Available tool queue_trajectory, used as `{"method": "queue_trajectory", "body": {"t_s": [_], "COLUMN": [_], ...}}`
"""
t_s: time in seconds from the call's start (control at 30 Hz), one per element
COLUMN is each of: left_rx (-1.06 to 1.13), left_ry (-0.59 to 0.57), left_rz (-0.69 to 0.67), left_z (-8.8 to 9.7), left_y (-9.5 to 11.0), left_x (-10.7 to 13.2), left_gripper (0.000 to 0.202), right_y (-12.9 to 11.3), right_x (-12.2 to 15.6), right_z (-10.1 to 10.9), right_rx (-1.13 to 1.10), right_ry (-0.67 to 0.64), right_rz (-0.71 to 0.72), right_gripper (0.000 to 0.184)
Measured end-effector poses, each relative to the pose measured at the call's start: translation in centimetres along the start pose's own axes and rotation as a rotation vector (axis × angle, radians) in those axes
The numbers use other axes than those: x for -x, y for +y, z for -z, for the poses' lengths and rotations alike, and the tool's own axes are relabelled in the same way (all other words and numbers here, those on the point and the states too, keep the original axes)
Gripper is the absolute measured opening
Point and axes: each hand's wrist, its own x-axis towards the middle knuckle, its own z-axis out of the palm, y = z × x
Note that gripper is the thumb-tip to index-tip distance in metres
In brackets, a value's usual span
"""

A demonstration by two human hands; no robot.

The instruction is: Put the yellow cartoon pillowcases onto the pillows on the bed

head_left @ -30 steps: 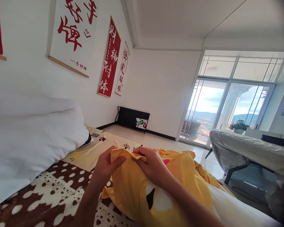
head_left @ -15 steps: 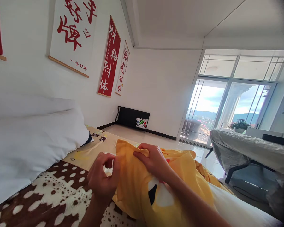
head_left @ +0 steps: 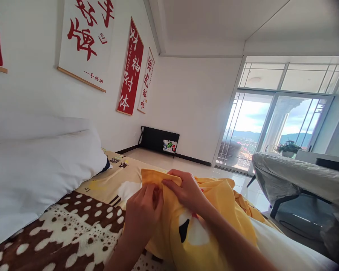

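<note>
A yellow cloth with a white, black and red cartoon print lies bunched on a bed in front of me. My right hand pinches its upper edge, fingers closed on the fabric. My left hand is right beside it, fingers curled onto the same edge just below. The cloth rests on a brown blanket with white spots and a pale printed sheet.
A white duvet is heaped on the left against a wall with red and white scrolls. A covered table stands on the right. Glass balcony doors are at the back, and a low black rack sits by the far wall.
My left hand let go of the cloth's corner, dropped back, then moved right to grip the edge beside my right hand. The cloth's top edge shifted slightly right.
</note>
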Motion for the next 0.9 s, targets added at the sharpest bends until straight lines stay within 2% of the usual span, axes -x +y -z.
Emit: {"method": "queue_trajectory", "body": {"t_s": [0.17,0.23,0.37,0.47,0.6,0.67,0.9], "left_rx": [0.006,0.062,0.239,0.299,0.249,0.225,0.168], "left_ry": [0.000,-0.047,-0.171,-0.127,0.074,0.136,0.163], "left_rz": [0.025,0.063,0.222,0.267,0.130,0.041,-0.180], "left_z": [-0.8,-1.0,-0.9,-0.7,-1.0,-1.4,-2.1], "left_y": [-0.1,-0.1,-0.1,0.3,1.3,1.8,1.6], "left_x": [0.4,0.3,-0.1,0.0,0.5,0.8,0.4], "left_gripper": [0.014,0.015,0.014,0.016,0.014,0.013,0.014], "right_y": [-0.2,-0.3,-0.2,-0.1,0.0,0.0,0.4], "right_x": [-0.1,-0.1,-0.3,-0.4,-0.4,-0.4,-0.5], "right_z": [0.3,0.3,0.1,-0.1,-0.2,-0.2,0.5], "right_rx": [-0.002,0.038,0.155,0.196,0.240,0.233,-0.024], "right_ry": [-0.047,-0.043,0.013,0.055,0.101,0.103,0.105], "right_rz": [0.004,-0.016,-0.044,-0.040,-0.058,-0.067,-0.099], "right_gripper": [0.022,0.020,0.012,0.009,0.013,0.015,0.010]}}
